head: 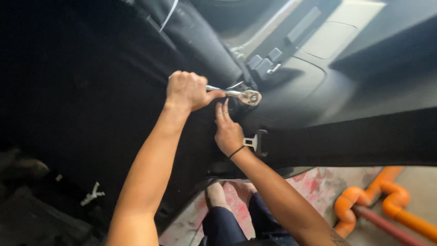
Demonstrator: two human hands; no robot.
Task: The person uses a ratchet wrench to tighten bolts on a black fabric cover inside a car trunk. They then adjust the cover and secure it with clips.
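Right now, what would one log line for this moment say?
left hand: grips ratchet wrench | right hand: fingers flat under wrench head | nearby: seat belt tongue, black car carpet

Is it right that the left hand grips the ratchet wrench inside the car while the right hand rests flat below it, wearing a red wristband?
Nearly. The head view shows the left hand gripping the ratchet wrench and the right hand flat below it, but the wristband is black, not red.

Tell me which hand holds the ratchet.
The left hand, fisted round the ratchet handle. The right hand, wearing a black wristband, lies flat and open below the ratchet head.
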